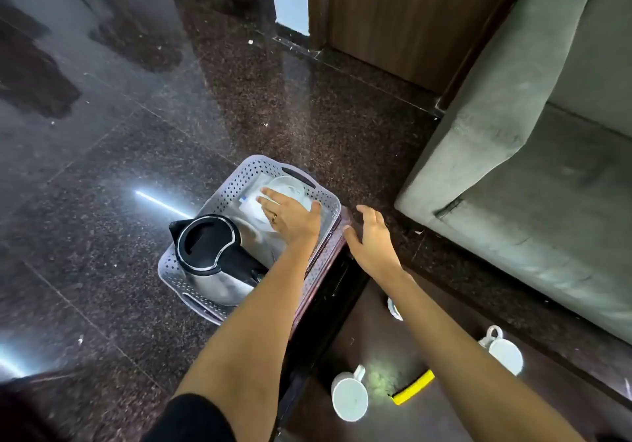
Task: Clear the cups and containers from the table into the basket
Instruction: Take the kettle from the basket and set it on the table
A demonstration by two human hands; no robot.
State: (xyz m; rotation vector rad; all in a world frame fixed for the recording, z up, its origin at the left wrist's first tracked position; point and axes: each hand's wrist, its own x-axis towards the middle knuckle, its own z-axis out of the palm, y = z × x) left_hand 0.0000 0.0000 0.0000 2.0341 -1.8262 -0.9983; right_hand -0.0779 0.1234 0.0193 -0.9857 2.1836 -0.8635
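Both outstretched: left hand (290, 217) flat inside basket (239, 175), right hand (371, 236) spread beside it.

basket (212, 202) lilac, perforated | kettle (219, 253) steel, black lid | mugs (349, 395) white | sponge (412, 388) yellow

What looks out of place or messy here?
Small white scraps lie scattered on the dark speckled floor. A pale greenish patch sits on the dark table beside the yellow sponge: spill or glare, unclear.
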